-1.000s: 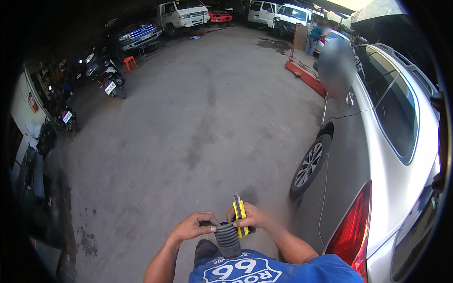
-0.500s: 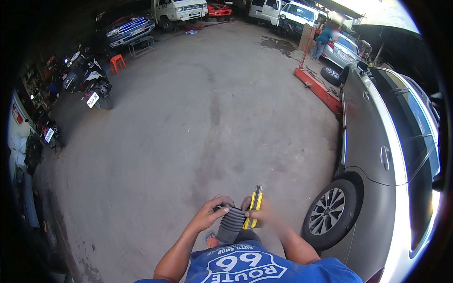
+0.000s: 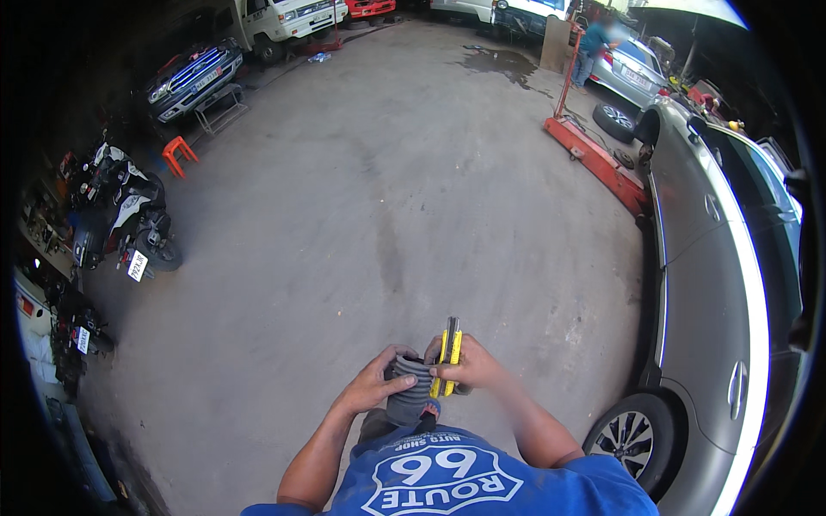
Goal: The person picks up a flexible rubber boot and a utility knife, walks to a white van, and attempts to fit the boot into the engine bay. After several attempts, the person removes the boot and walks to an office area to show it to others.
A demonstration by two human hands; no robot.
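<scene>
Close in front of my blue shirt, a dark grey ribbed rubber bellows boot [image 3: 408, 399] is held upright. My left hand [image 3: 372, 384] is closed around its left side, thumb across the ribs and fingers at the upper rim. My right hand [image 3: 475, 365] grips a yellow and black utility knife [image 3: 450, 351], its tip end pointing up and away from me. The right fingertips also meet the boot's upper right edge. Whether the knife's blade is out is too small to tell. Part of a foot in a sandal shows below the boot.
A silver-grey car [image 3: 710, 258] stands along the right, with a red floor jack [image 3: 598, 163] and a loose wheel [image 3: 615, 120] near its front. Motorcycles [image 3: 142, 215] and an orange stool [image 3: 179, 156] are at left. A person [image 3: 591, 52] stands by a silver sedan [image 3: 632, 73]; other vehicles line the back.
My view has moved forward over the floor; the parked car and motorcycles sit nearer. Both hands, still holding boot and knife, appear slightly higher and farther left, with the knife more upright.
</scene>
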